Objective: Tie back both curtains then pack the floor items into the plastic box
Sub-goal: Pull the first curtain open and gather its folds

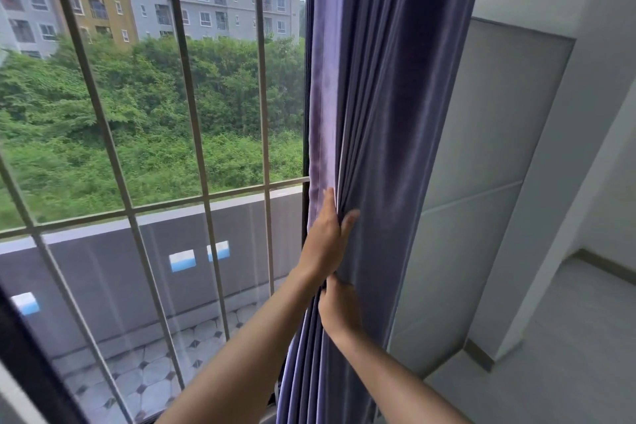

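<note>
Window-side corner of a bare room, daylight coming in. Purple curtain [385, 113] is hanging gathered at the window's right edge, between the glass and the grey wall panel [481, 182]. Looks like heavy velvety cloth: soft, limp, deep vertical folds, slight sheen, paler strip along the window-side edge. Judging it's going to drape and slump rather than hold shape, and the pile may be sliding under a loose hold, so the bundle needs encircling at about the height where the hands are working, not pinching one fold.

Left hand [327, 237] is lying along the window-side edge, fingers tucked into the pleats and thumb spread on the front, gathering cloth. Right hand [339, 306] is just below, touching it, fingers disappearing behind the folds; appears to be gripping the bundle. No tie-back visible, so tying isn't done yet here.

Outward: white window bars [192, 113], balcony wall [137, 268] and tiled balcony floor, greenery, apartment blocks beyond. Plastic box and floor items aren't in view.
</note>
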Demonstrator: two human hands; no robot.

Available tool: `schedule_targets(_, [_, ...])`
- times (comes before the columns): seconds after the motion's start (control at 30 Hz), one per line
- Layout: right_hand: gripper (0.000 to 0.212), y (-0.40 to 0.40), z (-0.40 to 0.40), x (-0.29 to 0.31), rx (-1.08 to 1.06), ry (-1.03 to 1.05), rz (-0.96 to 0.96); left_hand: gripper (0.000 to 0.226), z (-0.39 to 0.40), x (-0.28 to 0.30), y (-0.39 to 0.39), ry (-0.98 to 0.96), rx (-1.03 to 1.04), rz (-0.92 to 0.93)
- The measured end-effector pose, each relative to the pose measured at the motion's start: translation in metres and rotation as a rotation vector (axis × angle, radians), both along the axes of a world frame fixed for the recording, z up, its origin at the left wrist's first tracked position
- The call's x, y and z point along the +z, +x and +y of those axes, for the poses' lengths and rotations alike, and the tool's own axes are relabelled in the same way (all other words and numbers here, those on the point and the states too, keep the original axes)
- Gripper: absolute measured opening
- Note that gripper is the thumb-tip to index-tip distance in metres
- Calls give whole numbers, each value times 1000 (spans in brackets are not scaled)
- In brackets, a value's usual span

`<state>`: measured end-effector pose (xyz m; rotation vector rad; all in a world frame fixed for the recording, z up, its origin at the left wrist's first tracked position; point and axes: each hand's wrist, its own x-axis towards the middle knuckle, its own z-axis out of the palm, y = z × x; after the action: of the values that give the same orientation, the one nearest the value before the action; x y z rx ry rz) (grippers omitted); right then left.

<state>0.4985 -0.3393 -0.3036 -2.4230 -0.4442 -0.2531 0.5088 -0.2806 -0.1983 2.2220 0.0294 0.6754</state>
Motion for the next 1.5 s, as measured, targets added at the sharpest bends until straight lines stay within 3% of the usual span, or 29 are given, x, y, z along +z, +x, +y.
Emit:
schedule_targets(0.17, [29, 5, 3, -10, 23, -68, 64, 66, -8, -7, -1, 141, 93, -49])
schedule_targets(0.27, [26, 4, -3, -8, 128, 79, 156, 71, -1, -9, 2, 179, 139, -32])
schedule_targets(0.37, [49, 9, -22, 1, 180, 209, 112, 69, 7, -9, 3, 195, 149, -8])
schedule_targets(0.5, [67, 49, -62, 47, -52, 346, -261, 81, 12, -9, 0, 198, 141, 7])
schedule_targets(0.57, [82, 81, -83, 84, -128, 433, -354, 84, 13, -9, -1, 199, 139, 23])
schedule_targets(0.67, [92, 116, -112, 134, -175, 598, -317, 86, 12, -7, -1, 206, 127, 33])
schedule_targets(0.73, [96, 127, -126, 156, -167, 662, -126, 85, 10, -7, -2, 200, 107, 24])
schedule_targets(0.83, [82, 130, -129, 156, -105, 543, 27, 85, 8, -7, -3, 195, 101, 20])
schedule_targets(0.97, [36, 115, -105, 119, -75, 368, 122, 83, 8, -12, 4, 169, 92, 1])
schedule_targets(1.13, [7, 71, -72, 66, -45, 241, 143, 79, 9, -18, 8, 154, 80, -22])
schedule_targets(1.23, [11, 42, -53, 50, 12, 224, 52, 76, 11, -17, 9, 133, 76, -29])
schedule_targets(1.33, [39, 26, -38, 36, 46, 173, -28, 77, 10, -15, 7, 136, 80, -19])
schedule_targets(1.4, [59, 21, -31, 25, 19, 66, 27, 77, 8, -14, 6, 128, 88, 3])
schedule_targets(1.5, [56, 9, -26, 11, 3, -13, 140, 70, 4, -12, 6, 108, 85, 22])
